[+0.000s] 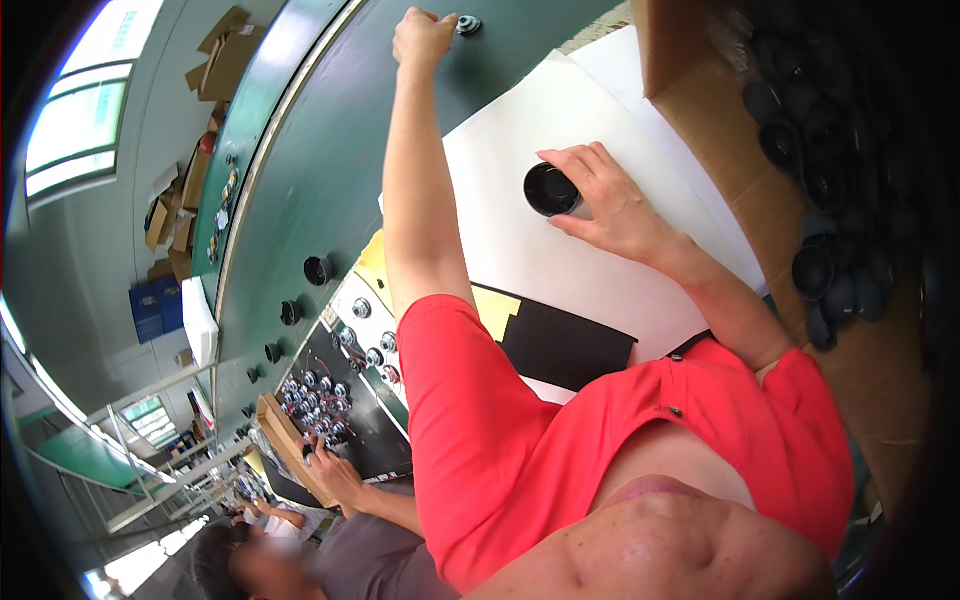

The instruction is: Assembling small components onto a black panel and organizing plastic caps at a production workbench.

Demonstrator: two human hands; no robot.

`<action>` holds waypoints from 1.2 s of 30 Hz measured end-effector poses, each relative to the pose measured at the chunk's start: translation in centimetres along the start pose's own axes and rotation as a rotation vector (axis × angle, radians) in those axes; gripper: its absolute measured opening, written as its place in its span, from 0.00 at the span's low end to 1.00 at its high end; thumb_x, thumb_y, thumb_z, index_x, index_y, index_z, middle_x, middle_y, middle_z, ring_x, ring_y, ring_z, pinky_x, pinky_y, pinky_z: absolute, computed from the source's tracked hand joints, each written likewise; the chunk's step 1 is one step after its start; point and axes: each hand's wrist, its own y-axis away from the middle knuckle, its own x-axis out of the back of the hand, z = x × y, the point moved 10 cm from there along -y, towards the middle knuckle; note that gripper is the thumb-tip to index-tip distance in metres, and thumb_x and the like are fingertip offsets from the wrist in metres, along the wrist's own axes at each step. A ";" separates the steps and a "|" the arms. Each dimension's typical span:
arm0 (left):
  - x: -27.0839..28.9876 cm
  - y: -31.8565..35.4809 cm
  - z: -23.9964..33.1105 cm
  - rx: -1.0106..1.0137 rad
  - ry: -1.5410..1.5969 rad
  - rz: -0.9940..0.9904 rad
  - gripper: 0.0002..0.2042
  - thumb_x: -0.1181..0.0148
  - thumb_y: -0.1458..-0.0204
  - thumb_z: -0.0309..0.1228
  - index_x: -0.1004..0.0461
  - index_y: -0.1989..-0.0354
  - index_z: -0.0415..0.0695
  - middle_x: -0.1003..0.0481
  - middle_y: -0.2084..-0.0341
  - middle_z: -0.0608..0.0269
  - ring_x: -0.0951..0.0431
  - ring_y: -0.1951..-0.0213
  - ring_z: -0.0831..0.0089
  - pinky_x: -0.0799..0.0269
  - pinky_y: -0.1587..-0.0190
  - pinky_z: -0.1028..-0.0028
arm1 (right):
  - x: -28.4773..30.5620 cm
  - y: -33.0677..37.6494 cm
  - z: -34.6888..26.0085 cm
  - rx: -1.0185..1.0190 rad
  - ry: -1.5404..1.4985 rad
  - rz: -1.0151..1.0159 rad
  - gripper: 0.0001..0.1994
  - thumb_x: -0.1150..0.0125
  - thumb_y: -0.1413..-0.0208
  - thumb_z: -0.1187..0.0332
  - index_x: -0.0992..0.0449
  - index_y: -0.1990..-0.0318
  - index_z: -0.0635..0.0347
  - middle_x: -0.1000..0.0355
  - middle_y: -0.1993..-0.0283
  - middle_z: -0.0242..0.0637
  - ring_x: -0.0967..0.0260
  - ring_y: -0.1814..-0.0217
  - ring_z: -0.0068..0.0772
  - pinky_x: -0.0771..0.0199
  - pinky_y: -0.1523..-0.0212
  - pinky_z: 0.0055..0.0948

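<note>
My left arm stretches far out over the green table. My left hand (pixel 424 38) is closed, with its fingertips pinching at the edge of a small round silver speaker (pixel 468 26). Nearer me, my right hand (pixel 607 200) curls its thumb and fingers around a round black plastic cup (pixel 552 189). The cup's open side faces up, above a large white sheet (pixel 500 150). Whether the cup rests on the sheet or is lifted cannot be told.
A cardboard box (pixel 690 120) full of black cups (pixel 825 190) stands at the right. More black cups (pixel 318 270) line the green table (pixel 330 160) at left. Speakers (pixel 375 356) sit on a white board; others (pixel 312 400) cluster beside a co-worker's hand (pixel 335 475).
</note>
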 end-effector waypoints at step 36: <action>10.6 43.3 2.8 0.002 0.321 -0.192 0.06 0.37 0.49 0.24 0.24 0.63 0.42 0.24 0.68 0.59 0.24 0.57 0.59 0.27 0.56 0.64 | -13.2 -23.4 2.3 0.115 0.325 0.168 0.34 0.31 0.50 0.62 0.35 0.35 0.63 0.34 0.37 0.50 0.42 0.31 0.54 0.41 0.32 0.50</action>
